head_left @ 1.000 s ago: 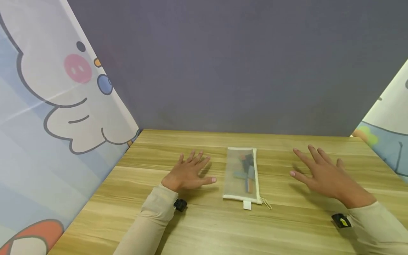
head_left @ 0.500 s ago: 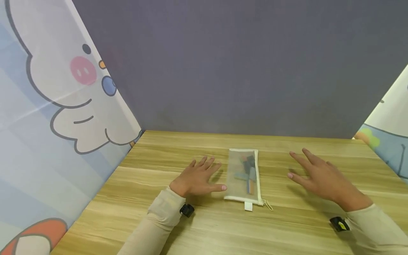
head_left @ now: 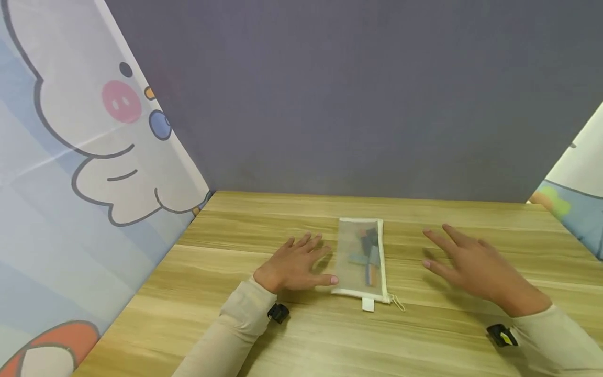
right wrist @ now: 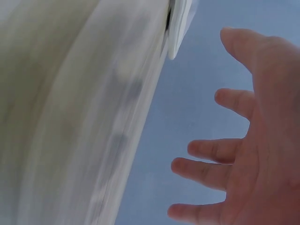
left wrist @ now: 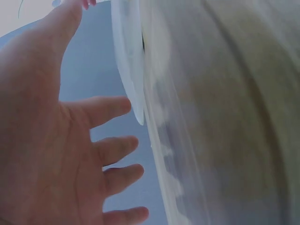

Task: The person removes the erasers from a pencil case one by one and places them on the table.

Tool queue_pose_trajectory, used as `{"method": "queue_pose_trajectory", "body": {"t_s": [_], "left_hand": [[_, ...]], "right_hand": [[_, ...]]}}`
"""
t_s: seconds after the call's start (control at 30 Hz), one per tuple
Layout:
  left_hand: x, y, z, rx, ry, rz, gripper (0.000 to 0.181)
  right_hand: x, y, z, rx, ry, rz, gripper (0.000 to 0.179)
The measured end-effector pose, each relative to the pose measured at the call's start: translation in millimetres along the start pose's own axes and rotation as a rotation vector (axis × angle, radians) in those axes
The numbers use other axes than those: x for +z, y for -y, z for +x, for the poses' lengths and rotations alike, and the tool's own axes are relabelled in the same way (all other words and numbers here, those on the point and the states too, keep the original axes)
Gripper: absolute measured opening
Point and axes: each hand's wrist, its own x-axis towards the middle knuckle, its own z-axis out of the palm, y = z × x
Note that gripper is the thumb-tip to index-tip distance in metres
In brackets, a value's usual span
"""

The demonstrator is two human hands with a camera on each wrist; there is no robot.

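A translucent mesh zipper pouch [head_left: 350, 241] with white edging lies flat on the wooden table. Dark, grey-blue and orange pieces show through its mesh, their kind blurred. A zipper cord and a small white tag stick out at its near end. My left hand [head_left: 294, 267] is spread palm down just left of the pouch, its thumb tip overlapping the pouch's left edge in the head view. Off to the right, my right hand [head_left: 480, 269] hovers over the table with fingers spread, holding nothing. Both wrist views show the palms bare, with the pouch edge [left wrist: 129, 56] beyond the left fingers.
The light wooden table [head_left: 348, 345] runs back to a dark grey panel [head_left: 358, 99]. Cartoon-printed sheets hang along the left side [head_left: 94, 209] and the right side. A small black device [head_left: 278, 313] sits at the left wrist, another [head_left: 502, 335] at the right.
My left hand has moved right, up to the pouch's edge. My right hand has shifted slightly left toward the pouch. The pouch stays in place on the table.
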Motion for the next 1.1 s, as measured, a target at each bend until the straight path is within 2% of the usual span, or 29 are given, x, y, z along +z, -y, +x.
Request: {"method": "queue_pose_trajectory", "body": {"t_s": [0.13, 0.27, 0.37, 0.6, 0.83, 1.1], "left_hand": [[3.7, -1.1, -1.8, 0.054, -0.073, 0.028, 0.078], [7.3, -5.9, 0.7, 0.153, -0.181, 0.072, 0.068], [8.8, -10.9, 3.0, 0.200, -0.226, 0.108, 0.065], [5.7, -23.7, 6.7, 0.241, -0.239, 0.091, 0.059], [1.1, -36.9, 16.3, 0.293, -0.263, 0.121, 0.051], [-3.2, -50.7, 25.0, 0.302, -0.196, 0.051, 0.052]], "right_hand": [[3, 14, 4.8, -0.031, -0.007, 0.041, 0.065], [5, 24, 6.4, -0.003, 0.013, 0.068, 0.062], [7, 30, 6.6, 0.015, 0.044, 0.095, 0.060], [7, 38, 8.1, 0.022, 0.068, 0.119, 0.056], [7, 43, 11.2, 0.008, 0.086, 0.107, 0.055], [5, 53, 13.4, -0.008, 0.114, 0.118, 0.051]]}}
